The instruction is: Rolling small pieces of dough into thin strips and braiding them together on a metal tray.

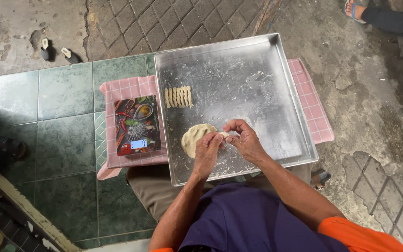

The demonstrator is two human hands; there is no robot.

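A pink checked cloth point(127, 88) covers a small raised surface set over green floor tiles point(61, 93) and rough concrete point(364, 79). Directly on the cloth lie two things — a large square metal tray point(276, 93), dusted with flour, and just beside it on the left a flat kitchen scale point(137, 125) with a colourful printed top. On the tray's floor rest a flattened round of pale dough point(193, 138) and — further up — a short row of small dough strips point(178, 97).

Small pale screen point(138, 144) on picture-printed scale point(136, 125)
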